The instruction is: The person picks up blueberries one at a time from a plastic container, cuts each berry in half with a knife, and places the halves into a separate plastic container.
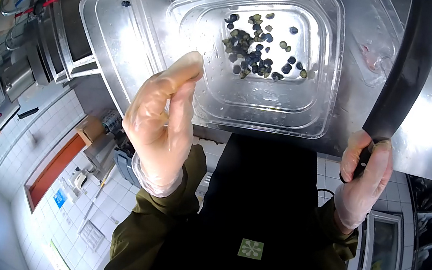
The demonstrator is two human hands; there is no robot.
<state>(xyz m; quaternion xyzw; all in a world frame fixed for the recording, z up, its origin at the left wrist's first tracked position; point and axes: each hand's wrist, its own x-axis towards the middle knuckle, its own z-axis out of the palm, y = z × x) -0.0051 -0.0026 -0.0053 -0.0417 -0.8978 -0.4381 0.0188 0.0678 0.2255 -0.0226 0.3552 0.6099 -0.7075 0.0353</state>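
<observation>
My right hand (370, 166), in a clear glove, is wrapped round the black riveted handle of a large kitchen knife (404, 68). Its broad dark blade points away from me, over the steel counter. My gloved left hand (165, 116) is raised at the near left corner of a clear plastic container (268, 121), thumb and index finger pinched together. A small dark bit shows at those fingertips, too little to name. Inside the container lie many small dark blue and greenish round pieces (250, 56), which look like cut blueberries.
Left of the container stands another clear plastic tray (117, 47) with one dark piece in it. At the back right, partly behind the blade, is a further clear container (367, 40) with reddish residue. All rest on the steel counter (346, 107), whose front edge runs before my apron.
</observation>
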